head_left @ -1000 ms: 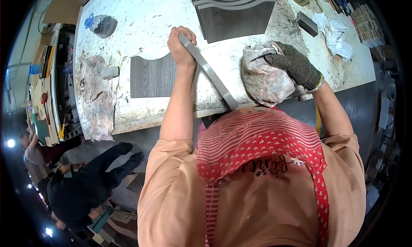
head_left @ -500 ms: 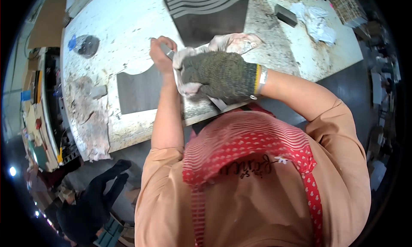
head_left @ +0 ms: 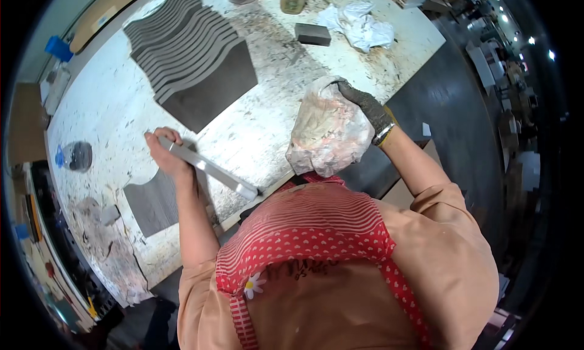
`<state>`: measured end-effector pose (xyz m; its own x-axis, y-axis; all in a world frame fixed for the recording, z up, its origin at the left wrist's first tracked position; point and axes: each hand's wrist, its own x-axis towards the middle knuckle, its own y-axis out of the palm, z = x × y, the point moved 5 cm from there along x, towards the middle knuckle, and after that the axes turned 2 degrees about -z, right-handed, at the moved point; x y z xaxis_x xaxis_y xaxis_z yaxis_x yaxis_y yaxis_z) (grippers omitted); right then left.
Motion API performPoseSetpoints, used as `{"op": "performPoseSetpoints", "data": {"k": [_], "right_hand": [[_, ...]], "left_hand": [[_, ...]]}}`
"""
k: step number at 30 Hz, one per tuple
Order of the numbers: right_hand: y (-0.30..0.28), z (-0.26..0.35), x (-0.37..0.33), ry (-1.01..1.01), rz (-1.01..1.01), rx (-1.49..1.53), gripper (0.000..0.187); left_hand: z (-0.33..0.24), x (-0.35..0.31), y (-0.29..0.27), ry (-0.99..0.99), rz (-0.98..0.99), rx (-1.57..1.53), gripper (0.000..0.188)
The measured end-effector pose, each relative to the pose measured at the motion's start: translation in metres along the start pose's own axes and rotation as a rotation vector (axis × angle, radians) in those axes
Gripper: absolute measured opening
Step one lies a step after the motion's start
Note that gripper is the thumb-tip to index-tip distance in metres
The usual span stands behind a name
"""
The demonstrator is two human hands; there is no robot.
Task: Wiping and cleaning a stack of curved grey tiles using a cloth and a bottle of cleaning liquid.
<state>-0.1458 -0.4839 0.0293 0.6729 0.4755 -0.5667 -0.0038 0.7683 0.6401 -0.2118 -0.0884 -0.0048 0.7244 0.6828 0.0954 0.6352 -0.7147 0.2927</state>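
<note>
My bare left hand (head_left: 168,153) is closed around one end of a long, flat silvery metal bar (head_left: 213,172). The bar slants down to the right toward the table's near edge, its far end close to my apron. In a dark knitted glove, my right hand (head_left: 368,110) grips a crumpled white rag (head_left: 328,131) with pinkish and grey stains; the rag hangs at the near table edge, apart from the bar. Beneath and beside my left forearm lies a dark grey sheet (head_left: 151,203) with a wavy top edge. Beyond the bar, several similar sheets (head_left: 210,100) overlap in a staggered row.
A grey block (head_left: 312,34) lies beside crumpled white plastic (head_left: 362,26) at the far right. At the left are a clear bottle (head_left: 78,156), a small pale block (head_left: 109,215) and a stained cloth (head_left: 112,252). The stained white table (head_left: 267,116) ends near my apron.
My right hand has drawn the rag off the bar and away to the right, so the bar shows along its length. My left hand still holds the bar. The view has turned.
</note>
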Motion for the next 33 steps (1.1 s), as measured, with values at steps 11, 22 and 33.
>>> {"op": "performPoseSetpoints", "data": {"k": [11, 22, 33], "right_hand": [[-0.048, 0.216, -0.028, -0.869, -0.250, -0.452, 0.032], [-0.105, 0.397, -0.016, -1.406, -0.531, -0.459, 0.033], [-0.171, 0.397, 0.154, -0.945, -0.834, -1.490, 0.068]], "left_hand": [[-0.010, -0.008, 0.005, -0.033, -0.227, -0.074, 0.041], [-0.009, -0.006, 0.009, -0.033, -0.319, 0.060, 0.045], [-0.004, 0.001, 0.003, -0.049, -0.342, 0.127, 0.046]]}}
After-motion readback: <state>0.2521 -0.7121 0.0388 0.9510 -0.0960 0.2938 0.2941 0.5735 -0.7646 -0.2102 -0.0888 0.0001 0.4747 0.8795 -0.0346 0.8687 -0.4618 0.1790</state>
